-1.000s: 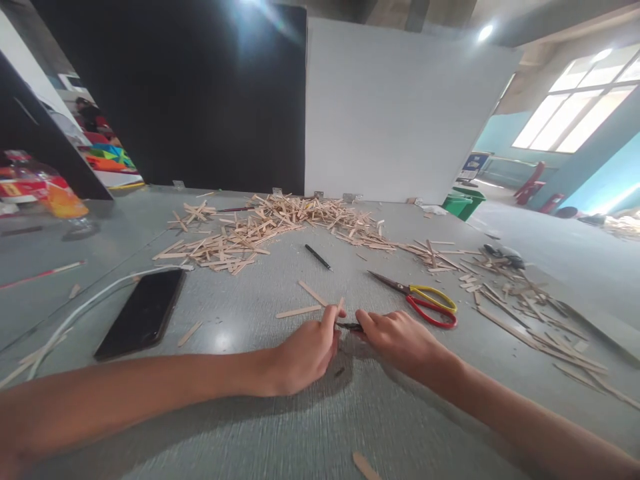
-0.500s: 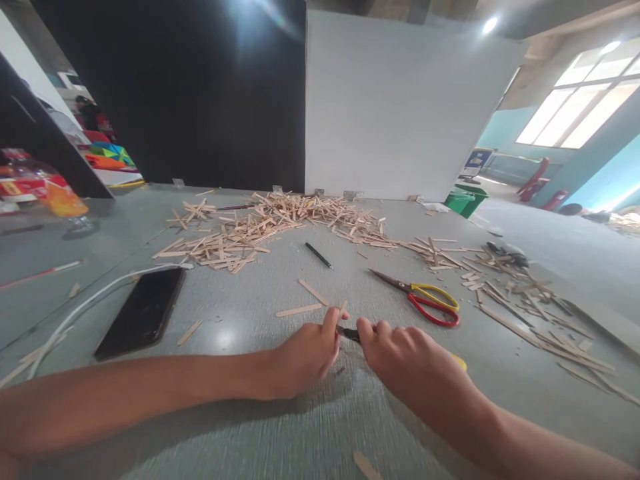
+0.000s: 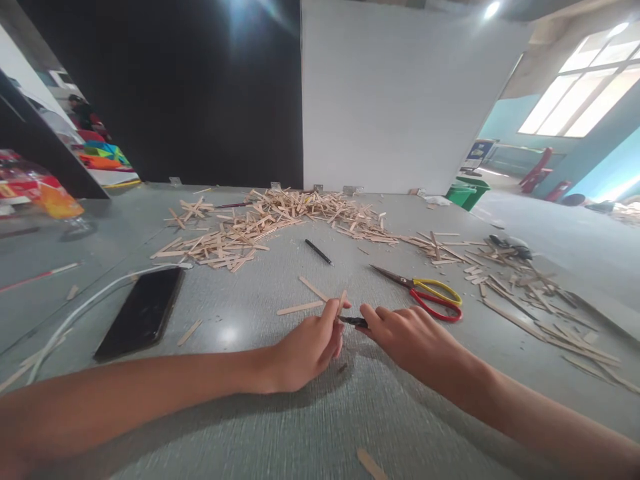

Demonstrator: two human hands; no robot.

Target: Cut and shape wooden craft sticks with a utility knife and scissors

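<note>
My left hand pinches a short wooden craft stick, its end pointing up past the thumb. My right hand is wrapped round a pair of pliers; only the dark jaws show, reaching to the stick at my left fingertips, and the handles are hidden under my palm. Just beyond my hands lie two loose craft sticks, one nearly level and one slanted. Scissors with one yellow and one red handle rest beyond my right hand.
A heap of craft sticks spreads along the back, with scraps at the right. A black pen lies mid-table. At left are a phone, a white cable and a bottle. Upright boards stand behind.
My right hand and the pliers have shifted slightly, and the yellow handle end seen before is now hidden. More of the stick shows above my left thumb. The view has moved a little.
</note>
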